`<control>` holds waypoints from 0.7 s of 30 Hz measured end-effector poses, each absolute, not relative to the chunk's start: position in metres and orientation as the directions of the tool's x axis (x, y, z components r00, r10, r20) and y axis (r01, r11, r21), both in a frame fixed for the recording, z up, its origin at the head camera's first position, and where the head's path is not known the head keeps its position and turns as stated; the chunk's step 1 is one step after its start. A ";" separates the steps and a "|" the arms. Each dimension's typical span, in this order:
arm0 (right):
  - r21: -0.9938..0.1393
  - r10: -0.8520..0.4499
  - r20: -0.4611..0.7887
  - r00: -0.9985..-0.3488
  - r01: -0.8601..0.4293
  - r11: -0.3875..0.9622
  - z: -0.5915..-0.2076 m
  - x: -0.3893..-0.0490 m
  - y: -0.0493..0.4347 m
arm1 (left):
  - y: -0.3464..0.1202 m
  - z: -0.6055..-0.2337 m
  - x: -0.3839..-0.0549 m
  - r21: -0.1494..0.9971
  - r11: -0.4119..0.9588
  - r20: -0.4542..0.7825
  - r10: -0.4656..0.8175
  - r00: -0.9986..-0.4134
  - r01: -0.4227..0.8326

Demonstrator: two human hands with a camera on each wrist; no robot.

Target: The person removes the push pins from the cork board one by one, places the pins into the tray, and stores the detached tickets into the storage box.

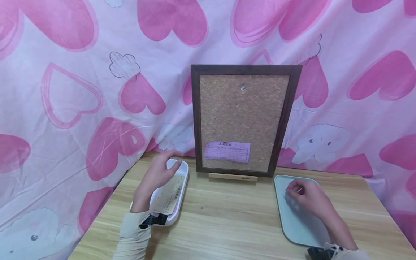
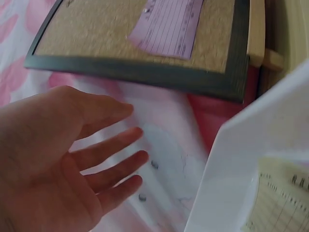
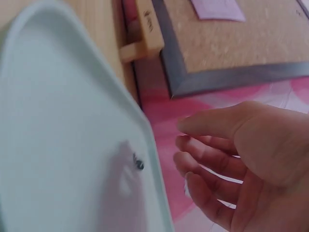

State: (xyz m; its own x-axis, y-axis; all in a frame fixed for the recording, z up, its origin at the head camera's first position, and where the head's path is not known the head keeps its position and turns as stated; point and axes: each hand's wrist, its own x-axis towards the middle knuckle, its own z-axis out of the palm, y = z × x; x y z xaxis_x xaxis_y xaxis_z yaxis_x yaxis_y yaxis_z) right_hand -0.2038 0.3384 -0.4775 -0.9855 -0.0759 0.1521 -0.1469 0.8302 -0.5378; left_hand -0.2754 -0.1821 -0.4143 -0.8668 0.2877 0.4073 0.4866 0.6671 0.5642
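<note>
My left hand (image 1: 159, 172) hovers over the far end of a white tray (image 1: 186, 173), thumb and fingers spread, holding nothing. Inside that tray lies a yellowish printed slip (image 1: 168, 196), with a purple edge showing beneath it. Above a pale green tray (image 1: 290, 225) hangs my right hand (image 1: 310, 198), its fingers loosely bent; I see nothing clearly held. A small dark pin-like piece (image 3: 138, 163) lies in the green tray. Between the hands stands a framed cork board (image 1: 240, 115), carrying a purple printed slip (image 1: 227, 152) near its bottom left.
A small shiny piece (image 1: 243, 87) sits high on the cork. The board stands on a wooden stand (image 1: 232, 177) at the back of a wood-grain table (image 1: 224, 216). Behind it hangs a pink heart-patterned cloth (image 1: 113, 94).
</note>
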 end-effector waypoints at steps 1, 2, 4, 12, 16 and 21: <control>-0.532 -0.073 0.172 -0.982 -0.155 0.832 -0.474 -0.204 0.335 | -0.179 -0.414 -0.276 0.568 0.648 0.433 0.288 -0.854 0.507; -0.527 -0.070 0.190 -0.979 -0.162 0.834 -0.471 -0.203 0.331 | -0.175 -0.414 -0.276 0.565 0.633 0.462 0.288 -0.839 0.529; -0.519 -0.062 0.224 -0.973 -0.173 0.837 -0.465 -0.204 0.324 | -0.168 -0.415 -0.278 0.562 0.607 0.509 0.281 -0.813 0.562; -0.523 -0.029 0.328 -0.944 -0.208 0.826 -0.447 -0.212 0.291 | -0.139 -0.415 -0.290 0.587 0.546 0.579 0.232 -0.781 0.598; -0.546 -0.032 0.365 -0.931 -0.242 0.802 -0.441 -0.218 0.273 | -0.126 -0.415 -0.295 0.617 0.535 0.564 0.211 -0.799 0.577; -0.535 -0.069 0.449 -0.891 -0.330 0.778 -0.439 -0.226 0.255 | -0.113 -0.416 -0.301 0.628 0.546 0.544 0.201 -0.815 0.554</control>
